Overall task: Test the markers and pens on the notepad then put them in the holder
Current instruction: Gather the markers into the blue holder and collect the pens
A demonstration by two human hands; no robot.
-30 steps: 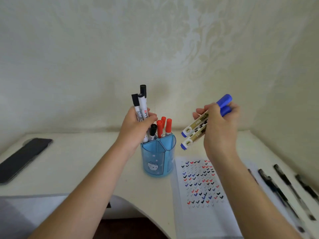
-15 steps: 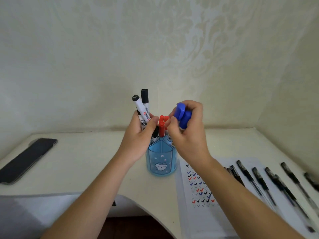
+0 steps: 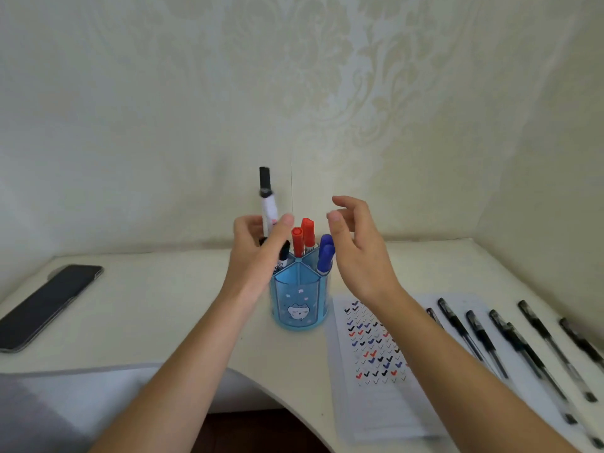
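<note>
Holder (image 3: 287, 291) between my left hand (image 3: 256, 253) and my right hand (image 3: 358, 256).

My left hand grips a white marker with a black cap (image 3: 268, 204), held upright above the holder's left side with my thumb pressed across it. The marker is blurred, so I cannot tell whether I hold more than one. My right hand is empty, its fingers loosely spread and slightly bent, just beside the holder. In the holder, red markers (image 3: 304, 237) stand in the far section, blue markers (image 3: 326, 256) in the section nearest my right hand, and a black-capped one (image 3: 284, 251) in the section by my left thumb. Under my right forearm lies the notepad (image 3: 372, 348), covered with black, red and blue ticks. Beyond that arm, black pens (image 3: 478, 330) lie in a row. A phone (image 3: 49, 302) lies well out past my left hand on the desk (image 3: 163, 305).
</note>
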